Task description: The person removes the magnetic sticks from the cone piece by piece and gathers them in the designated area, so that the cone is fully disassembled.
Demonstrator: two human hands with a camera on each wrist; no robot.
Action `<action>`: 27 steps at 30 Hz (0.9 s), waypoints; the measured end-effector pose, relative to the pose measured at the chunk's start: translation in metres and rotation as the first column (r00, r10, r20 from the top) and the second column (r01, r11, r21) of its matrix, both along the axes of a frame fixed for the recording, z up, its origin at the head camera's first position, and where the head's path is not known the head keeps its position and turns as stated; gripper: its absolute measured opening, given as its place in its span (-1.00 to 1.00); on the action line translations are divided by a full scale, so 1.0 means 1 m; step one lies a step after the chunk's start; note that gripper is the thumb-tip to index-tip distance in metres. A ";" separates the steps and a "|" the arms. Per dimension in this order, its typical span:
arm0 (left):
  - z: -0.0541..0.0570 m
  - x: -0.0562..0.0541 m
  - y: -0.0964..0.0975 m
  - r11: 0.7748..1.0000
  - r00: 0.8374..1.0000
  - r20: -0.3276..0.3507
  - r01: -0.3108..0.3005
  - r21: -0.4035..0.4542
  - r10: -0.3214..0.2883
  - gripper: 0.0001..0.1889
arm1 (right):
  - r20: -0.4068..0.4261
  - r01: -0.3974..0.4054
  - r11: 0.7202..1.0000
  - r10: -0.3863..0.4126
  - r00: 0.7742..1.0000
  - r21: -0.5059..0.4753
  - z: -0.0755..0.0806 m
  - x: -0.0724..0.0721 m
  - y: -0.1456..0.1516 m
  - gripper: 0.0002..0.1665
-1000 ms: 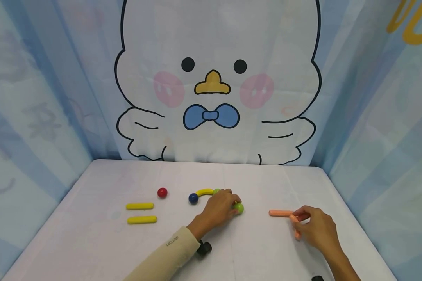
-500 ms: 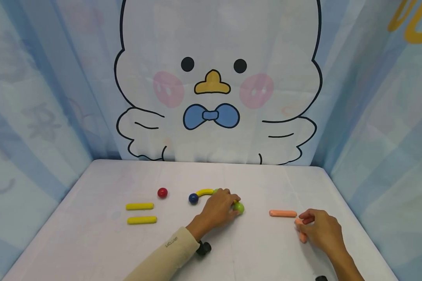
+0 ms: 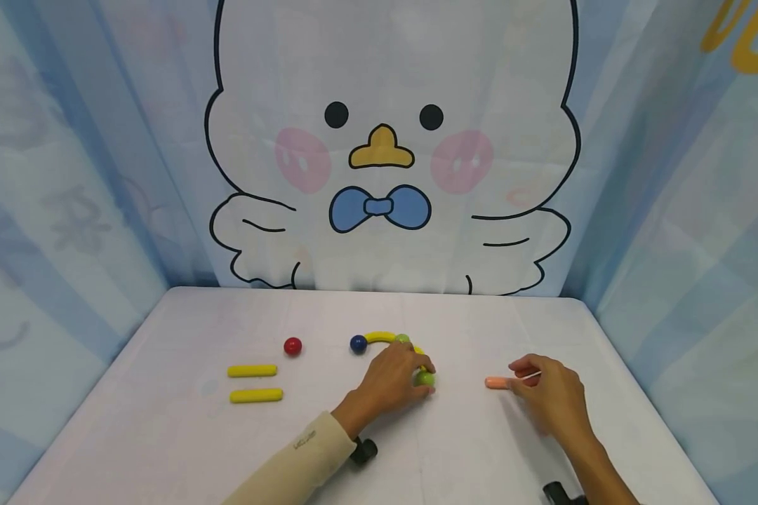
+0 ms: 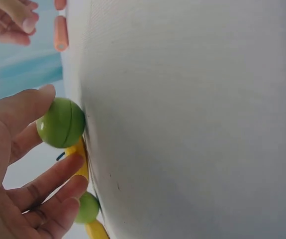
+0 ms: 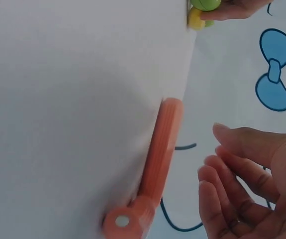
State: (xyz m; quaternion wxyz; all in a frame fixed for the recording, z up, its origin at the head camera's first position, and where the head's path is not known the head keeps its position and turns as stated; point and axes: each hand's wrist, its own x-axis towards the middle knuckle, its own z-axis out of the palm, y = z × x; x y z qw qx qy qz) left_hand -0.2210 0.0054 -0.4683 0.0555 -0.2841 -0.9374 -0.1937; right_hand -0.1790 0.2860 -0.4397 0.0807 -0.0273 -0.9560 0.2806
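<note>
My left hand point(image 3: 391, 379) pinches a green ball point(image 4: 60, 122) between thumb and index finger, the other fingers curling near a yellow curved rod point(image 4: 81, 154). This ball ends a chain with another green ball point(image 3: 402, 338), a further yellow curved rod point(image 3: 380, 337) and a dark blue ball point(image 3: 358, 344). My right hand point(image 3: 552, 393) hovers by two orange rods, its thumb and fingertips apart with nothing between them. One orange rod point(image 5: 161, 149) lies lengthwise in the right wrist view; a second orange rod point(image 5: 125, 221) meets its near end, showing a pale round spot. The hand hides this second rod in the head view.
Two straight yellow rods point(image 3: 253, 370) lie parallel on the left of the white table point(image 3: 164, 449). A red ball point(image 3: 293, 346) sits behind them. A curtain with a cartoon bird point(image 3: 385, 245) hangs along the table's back edge.
The chain's blue end has swung back and rightward with my left hand still on it. My right hand has let go of the second orange rod and moved up and left over the rods.
</note>
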 end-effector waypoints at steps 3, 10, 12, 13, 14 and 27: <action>-0.001 0.001 -0.002 1.000 1.000 -0.020 0.000 0.020 0.000 -0.79 | -0.006 -0.019 1.000 0.019 1.000 -0.019 0.001 -0.004 -0.014 -0.61; -0.001 0.003 -0.009 0.996 0.997 0.073 -0.036 0.087 0.030 -0.73 | 0.001 -0.062 0.997 0.062 0.998 -0.038 0.001 -0.016 -0.050 -0.70; -0.001 0.003 -0.012 0.994 0.994 0.102 -0.060 0.092 0.050 -0.68 | -0.004 -0.087 0.995 0.086 0.996 -0.049 0.000 -0.020 -0.060 -0.70; -0.001 0.004 -0.013 0.993 0.992 0.111 -0.072 0.089 0.062 -0.66 | -0.007 -0.100 0.994 0.099 0.995 -0.055 0.000 -0.021 -0.064 -0.70; -0.001 0.004 -0.015 0.993 0.991 0.115 -0.081 0.083 0.071 -0.66 | -0.009 -0.114 0.992 0.113 0.994 -0.061 0.000 -0.023 -0.068 -0.70; -0.005 0.003 -0.026 0.993 0.992 0.111 -0.063 0.096 0.052 -0.71 | 0.040 -0.177 0.980 0.181 0.983 -0.091 -0.016 -0.058 -0.115 -0.55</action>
